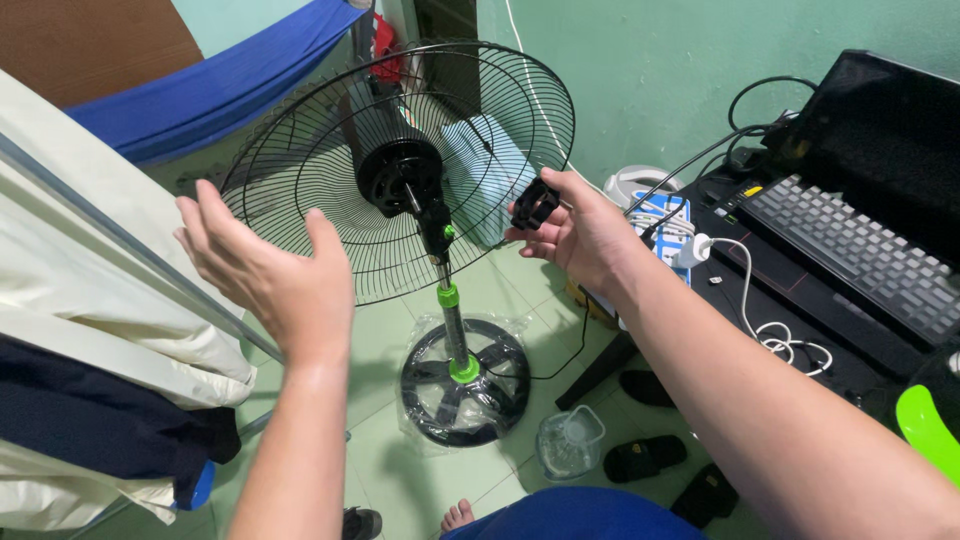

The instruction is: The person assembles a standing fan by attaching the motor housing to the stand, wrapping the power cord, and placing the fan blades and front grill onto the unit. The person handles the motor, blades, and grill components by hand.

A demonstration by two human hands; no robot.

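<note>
A standing fan with a black rear wire guard, black motor hub with bare shaft, and a green-and-silver pole stands on a round black base wrapped in clear plastic. My left hand is open, fingers spread, just in front of the guard's left lower part, touching nothing. To the right of the hub, my right hand pinches a small black plastic nut.
A low black desk at right carries a laptop, white cable and power strip. Black sandals and a clear plastic piece lie on the green tiled floor. Cream fabric and a blue hammock are at left.
</note>
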